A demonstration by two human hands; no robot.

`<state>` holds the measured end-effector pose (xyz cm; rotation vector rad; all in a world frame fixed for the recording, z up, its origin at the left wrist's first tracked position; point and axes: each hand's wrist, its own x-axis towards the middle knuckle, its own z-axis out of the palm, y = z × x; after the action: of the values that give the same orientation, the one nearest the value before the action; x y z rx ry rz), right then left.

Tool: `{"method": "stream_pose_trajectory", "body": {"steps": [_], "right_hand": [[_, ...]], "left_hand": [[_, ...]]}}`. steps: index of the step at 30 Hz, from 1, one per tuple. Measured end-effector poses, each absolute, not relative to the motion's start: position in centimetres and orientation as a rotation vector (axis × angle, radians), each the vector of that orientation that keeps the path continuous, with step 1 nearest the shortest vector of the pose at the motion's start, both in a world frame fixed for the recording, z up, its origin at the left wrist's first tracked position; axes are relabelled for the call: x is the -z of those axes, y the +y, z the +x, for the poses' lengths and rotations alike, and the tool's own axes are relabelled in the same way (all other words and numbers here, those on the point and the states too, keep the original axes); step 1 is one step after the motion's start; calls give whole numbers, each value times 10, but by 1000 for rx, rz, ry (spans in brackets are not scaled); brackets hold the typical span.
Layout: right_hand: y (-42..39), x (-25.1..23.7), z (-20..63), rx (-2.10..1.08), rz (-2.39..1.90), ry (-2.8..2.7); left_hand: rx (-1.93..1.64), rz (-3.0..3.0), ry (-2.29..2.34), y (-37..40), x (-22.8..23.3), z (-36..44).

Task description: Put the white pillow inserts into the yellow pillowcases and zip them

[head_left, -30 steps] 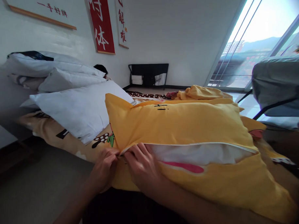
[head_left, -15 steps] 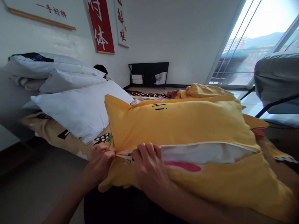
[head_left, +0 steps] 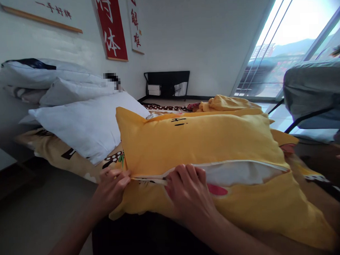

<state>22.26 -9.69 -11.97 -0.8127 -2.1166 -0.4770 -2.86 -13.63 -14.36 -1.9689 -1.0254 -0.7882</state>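
A yellow pillowcase (head_left: 204,141) with a white pillow inside (head_left: 241,172) lies across the bed in front of me. Its zipper runs along the near edge and is closed at the left end, open to the right. My left hand (head_left: 109,191) pinches the left corner of the pillowcase at the zipper's end. My right hand (head_left: 189,192) grips the zipper seam a little to the right, fingers curled over the opening's edge.
Several white pillows (head_left: 83,123) are stacked at the left on a patterned yellow sheet (head_left: 56,153). More yellow bedding (head_left: 227,102) lies behind. A grey covered chair (head_left: 313,92) stands at the right by a tall window (head_left: 292,37). A black shelf (head_left: 168,84) is against the far wall.
My right hand has slid rightward along the zipper seam, and the closed stretch at the left has grown. My left hand stays pinched on the corner.
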Motion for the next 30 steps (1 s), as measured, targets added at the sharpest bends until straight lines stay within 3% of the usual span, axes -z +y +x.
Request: {"method": "stream_pose_trajectory", "body": {"steps": [30], "right_hand": [[-86, 111, 283, 603, -960, -2133]], "left_hand": [[727, -1862, -1020, -127, 140, -44]]}}
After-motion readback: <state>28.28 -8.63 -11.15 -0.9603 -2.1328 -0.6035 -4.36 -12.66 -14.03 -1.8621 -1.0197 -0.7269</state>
